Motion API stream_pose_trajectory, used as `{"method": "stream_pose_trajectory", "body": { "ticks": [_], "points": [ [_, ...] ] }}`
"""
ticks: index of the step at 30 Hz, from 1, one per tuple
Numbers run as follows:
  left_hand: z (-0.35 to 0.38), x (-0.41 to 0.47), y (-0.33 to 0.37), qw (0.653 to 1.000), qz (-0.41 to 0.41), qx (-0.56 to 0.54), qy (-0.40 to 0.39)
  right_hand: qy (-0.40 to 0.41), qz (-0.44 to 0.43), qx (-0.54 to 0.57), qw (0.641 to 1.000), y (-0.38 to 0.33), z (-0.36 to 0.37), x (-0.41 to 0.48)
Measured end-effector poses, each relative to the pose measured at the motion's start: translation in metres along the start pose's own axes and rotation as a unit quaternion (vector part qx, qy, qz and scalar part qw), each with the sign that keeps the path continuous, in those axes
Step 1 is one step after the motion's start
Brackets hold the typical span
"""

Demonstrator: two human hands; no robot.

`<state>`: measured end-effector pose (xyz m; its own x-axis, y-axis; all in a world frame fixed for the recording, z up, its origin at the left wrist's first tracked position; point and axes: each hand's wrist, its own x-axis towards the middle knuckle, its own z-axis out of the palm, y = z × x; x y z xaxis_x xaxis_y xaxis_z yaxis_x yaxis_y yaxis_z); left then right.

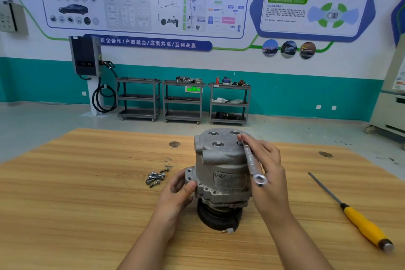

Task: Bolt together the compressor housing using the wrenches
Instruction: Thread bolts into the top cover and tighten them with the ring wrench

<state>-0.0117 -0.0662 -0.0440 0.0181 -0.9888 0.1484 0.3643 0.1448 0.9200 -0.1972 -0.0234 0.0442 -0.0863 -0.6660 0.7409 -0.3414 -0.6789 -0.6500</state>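
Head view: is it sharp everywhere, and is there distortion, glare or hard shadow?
In the head view, the grey cast-metal compressor housing is sharp, while small text on the white wall poster is too soft to read; the wide lens curves the teal wall band; light is even, shadows on the light wooden table are faint; only the silver flat wrench glints.
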Motion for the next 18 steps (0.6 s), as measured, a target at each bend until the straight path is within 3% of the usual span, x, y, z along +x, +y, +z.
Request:
{"method": "stream_pose_trajectory", "body": {
  "ticks": [4,10,18],
  "points": [
    [-0.002,0.002,-0.001,1.000,-0.005,0.004,-0.001,-0.009,-0.039,-0.034,0.999,-0.007,-0.002,0.009],
    [-0.002,0.001,-0.001,1.000,-0.008,0.007,0.001,-0.059,-0.027,-0.116,0.991,-0.018,0.002,0.038],
    [0.000,0.000,0.001,1.000,-0.007,0.014,-0.005,-0.103,0.083,-0.274,0.953,-0.030,0.012,0.072]
  ]
}}
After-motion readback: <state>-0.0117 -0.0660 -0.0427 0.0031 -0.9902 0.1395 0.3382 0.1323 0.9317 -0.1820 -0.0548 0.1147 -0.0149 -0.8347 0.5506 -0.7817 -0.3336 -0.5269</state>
